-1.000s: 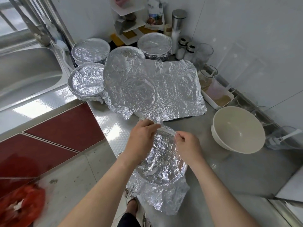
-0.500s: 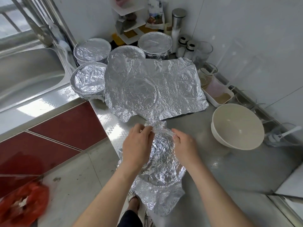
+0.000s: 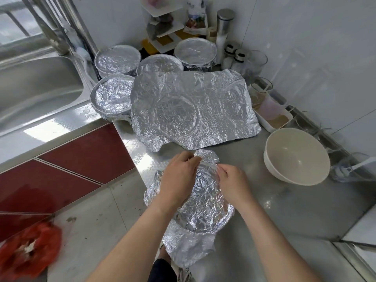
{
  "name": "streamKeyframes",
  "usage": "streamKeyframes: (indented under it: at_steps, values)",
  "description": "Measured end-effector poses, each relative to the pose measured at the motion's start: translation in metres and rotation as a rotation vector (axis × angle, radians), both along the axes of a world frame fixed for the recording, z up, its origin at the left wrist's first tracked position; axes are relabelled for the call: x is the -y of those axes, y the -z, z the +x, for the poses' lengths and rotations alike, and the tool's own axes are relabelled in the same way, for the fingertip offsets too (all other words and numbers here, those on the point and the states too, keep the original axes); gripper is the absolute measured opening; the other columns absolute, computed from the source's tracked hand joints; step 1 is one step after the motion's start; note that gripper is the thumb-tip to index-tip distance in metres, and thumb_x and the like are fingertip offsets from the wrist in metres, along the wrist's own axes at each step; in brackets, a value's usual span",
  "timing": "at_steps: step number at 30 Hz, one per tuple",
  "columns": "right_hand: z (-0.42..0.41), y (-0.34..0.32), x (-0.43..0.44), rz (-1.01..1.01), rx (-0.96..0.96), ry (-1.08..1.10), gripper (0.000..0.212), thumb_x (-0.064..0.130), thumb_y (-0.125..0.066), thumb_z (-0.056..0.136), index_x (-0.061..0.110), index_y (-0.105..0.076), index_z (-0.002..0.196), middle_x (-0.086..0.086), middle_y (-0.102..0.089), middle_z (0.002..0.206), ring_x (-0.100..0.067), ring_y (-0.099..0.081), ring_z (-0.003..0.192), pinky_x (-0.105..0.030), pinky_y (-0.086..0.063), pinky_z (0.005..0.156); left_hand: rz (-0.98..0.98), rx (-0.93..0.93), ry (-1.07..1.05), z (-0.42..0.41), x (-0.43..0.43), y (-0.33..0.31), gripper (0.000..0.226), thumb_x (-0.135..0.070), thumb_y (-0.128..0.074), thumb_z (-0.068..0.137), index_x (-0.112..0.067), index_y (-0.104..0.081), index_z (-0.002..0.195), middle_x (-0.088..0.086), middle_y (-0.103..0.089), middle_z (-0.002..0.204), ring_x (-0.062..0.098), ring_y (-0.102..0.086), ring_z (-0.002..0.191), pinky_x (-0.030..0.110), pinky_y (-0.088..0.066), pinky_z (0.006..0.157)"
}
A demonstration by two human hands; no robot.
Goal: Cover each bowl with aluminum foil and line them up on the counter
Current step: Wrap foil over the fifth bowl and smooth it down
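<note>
A bowl draped in crumpled foil (image 3: 203, 204) sits at the counter's near edge, with loose foil hanging off the front. My left hand (image 3: 179, 178) and my right hand (image 3: 234, 182) both pinch the foil at the bowl's far rim, fingertips close together. A large wrinkled foil sheet (image 3: 203, 106) lies flat behind it. Several foil-covered bowls stand at the back left: one near the sink (image 3: 112, 96), one behind it (image 3: 118, 60), one partly under the sheet (image 3: 160, 64), one near the shelf (image 3: 195, 51). An uncovered cream bowl (image 3: 295, 157) stands at the right.
A steel sink (image 3: 30, 84) lies at the left. Jars, shakers, a steel canister (image 3: 223, 29) and a white tray (image 3: 274, 121) crowd the back wall. A red bag (image 3: 28, 251) lies on the floor below. Bare steel counter (image 3: 295, 210) stretches to the right of my hands.
Both hands have drawn closer together at the bowl's far rim, gathering the foil there. The foil flap beyond the rim now stands up more.
</note>
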State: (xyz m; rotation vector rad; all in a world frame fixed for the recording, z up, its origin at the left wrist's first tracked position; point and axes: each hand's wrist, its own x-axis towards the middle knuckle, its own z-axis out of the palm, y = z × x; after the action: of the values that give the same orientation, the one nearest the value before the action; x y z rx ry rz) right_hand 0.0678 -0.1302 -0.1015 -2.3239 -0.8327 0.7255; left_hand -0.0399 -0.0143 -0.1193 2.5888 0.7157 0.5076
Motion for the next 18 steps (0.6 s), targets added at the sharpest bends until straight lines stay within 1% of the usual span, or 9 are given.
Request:
streamKeyframes:
  at_steps: [2, 4, 6, 8, 9, 11, 14, 16, 18]
  values:
    - [0.001, 0.001, 0.002, -0.010, -0.032, 0.011, 0.037, 0.017, -0.043, 0.101, 0.011, -0.048, 0.065, 0.004, -0.046, 0.056, -0.011, -0.038, 0.050, -0.023, -0.025, 0.045, 0.008, -0.011, 0.014, 0.000, -0.001, 0.002, 0.019, -0.009, -0.069, 0.088, -0.007, -0.074, 0.107, 0.008, -0.069, 0.095, 0.026, -0.064, 0.081, 0.033, -0.053, 0.066]
    - [0.003, -0.001, 0.001, 0.023, -0.129, 0.066, 0.040, 0.021, -0.046, 0.099, 0.008, -0.045, 0.061, 0.005, -0.038, 0.049, -0.011, -0.030, 0.046, -0.029, -0.022, 0.047, 0.001, -0.008, 0.012, 0.001, -0.001, 0.003, 0.019, -0.012, -0.068, 0.090, -0.008, -0.074, 0.108, 0.006, -0.067, 0.095, 0.026, -0.063, 0.082, 0.032, -0.050, 0.066]
    - [0.006, -0.006, -0.001, 0.085, -0.221, 0.182, 0.044, 0.025, -0.047, 0.098, 0.015, -0.036, 0.057, 0.006, -0.028, 0.047, -0.012, -0.025, 0.047, -0.030, -0.019, 0.049, -0.037, -0.029, -0.050, 0.002, -0.001, 0.002, 0.026, -0.022, -0.063, 0.094, -0.012, -0.069, 0.118, 0.006, -0.067, 0.106, 0.027, -0.061, 0.093, 0.034, -0.050, 0.072]
    - [0.007, -0.010, -0.007, 0.070, -0.225, 0.241, 0.044, 0.025, -0.044, 0.099, 0.017, -0.032, 0.057, 0.005, -0.029, 0.049, -0.013, -0.027, 0.047, -0.028, -0.020, 0.047, -0.087, -0.095, -0.111, 0.002, 0.000, 0.001, 0.035, -0.031, -0.053, 0.098, -0.016, -0.061, 0.129, 0.004, -0.065, 0.119, 0.026, -0.060, 0.105, 0.035, -0.050, 0.077]
    - [0.007, -0.011, -0.010, 0.043, -0.206, 0.236, 0.043, 0.024, -0.042, 0.099, 0.016, -0.032, 0.058, 0.003, -0.032, 0.051, -0.014, -0.029, 0.048, -0.029, -0.020, 0.047, -0.103, -0.110, -0.119, 0.002, 0.001, 0.001, 0.035, -0.033, -0.050, 0.100, -0.016, -0.061, 0.129, 0.002, -0.066, 0.119, 0.025, -0.061, 0.105, 0.033, -0.048, 0.075]
    - [0.007, -0.010, -0.020, -0.014, -0.154, 0.209, 0.040, 0.025, -0.039, 0.100, 0.015, -0.036, 0.062, -0.001, -0.038, 0.058, -0.016, -0.036, 0.053, -0.030, -0.022, 0.048, -0.119, -0.103, -0.090, 0.001, 0.001, -0.001, 0.028, -0.031, -0.047, 0.101, -0.016, -0.066, 0.116, 0.001, -0.070, 0.108, 0.024, -0.064, 0.095, 0.030, -0.043, 0.066]
    - [0.007, -0.007, -0.035, -0.067, -0.130, 0.149, 0.034, 0.031, -0.036, 0.100, 0.011, -0.045, 0.075, -0.007, -0.049, 0.074, -0.025, -0.047, 0.071, -0.031, -0.032, 0.058, -0.136, -0.100, -0.044, 0.003, 0.001, -0.003, 0.025, -0.029, -0.047, 0.101, -0.015, -0.067, 0.107, 0.001, -0.071, 0.101, 0.025, -0.064, 0.089, 0.036, -0.050, 0.066]
    - [0.007, -0.005, -0.041, -0.099, -0.105, 0.083, 0.037, 0.031, -0.035, 0.101, 0.011, -0.043, 0.070, -0.010, -0.048, 0.079, -0.024, -0.045, 0.076, -0.031, -0.031, 0.065, -0.143, -0.102, -0.021, 0.004, 0.001, -0.002, 0.027, -0.028, -0.046, 0.100, -0.015, -0.067, 0.109, 0.002, -0.071, 0.103, 0.025, -0.064, 0.090, 0.038, -0.052, 0.068]
    - [0.007, -0.006, -0.043, -0.108, -0.095, 0.008, 0.040, 0.026, -0.035, 0.101, 0.013, -0.039, 0.063, -0.012, -0.047, 0.080, -0.025, -0.044, 0.078, -0.032, -0.032, 0.067, -0.133, -0.115, 0.005, 0.004, 0.000, -0.002, 0.028, -0.027, -0.045, 0.100, -0.013, -0.068, 0.106, 0.004, -0.071, 0.101, 0.025, -0.063, 0.087, 0.039, -0.051, 0.068]
